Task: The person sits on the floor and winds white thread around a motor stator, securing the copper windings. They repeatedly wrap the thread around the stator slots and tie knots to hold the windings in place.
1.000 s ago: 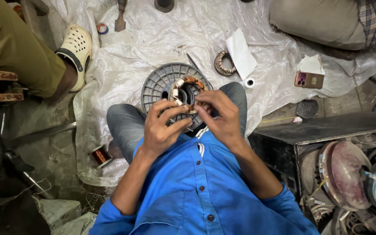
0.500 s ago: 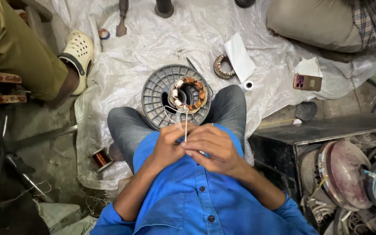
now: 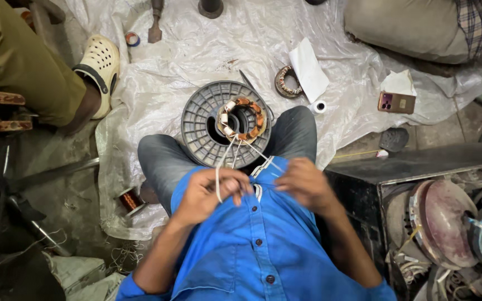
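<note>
Wound stator (image 3: 242,119) with copper coils sits flat on the grey plastic spool (image 3: 202,125), bore facing up, between the person's knees, probably so the spool serves as a work stand. White leads (image 3: 227,159) run from the stator's near edge toward the chest, long axis away-to-near. Left hand (image 3: 210,195), just near of the spool, fingers curled shut, pinching a looped lead. Right hand (image 3: 303,184), near-right of the spool, fingers bent closed on a thin strand (image 3: 266,158), pulled taut. Phone (image 3: 396,102) well right of the spool on the plastic sheet (image 3: 207,44).
</note>
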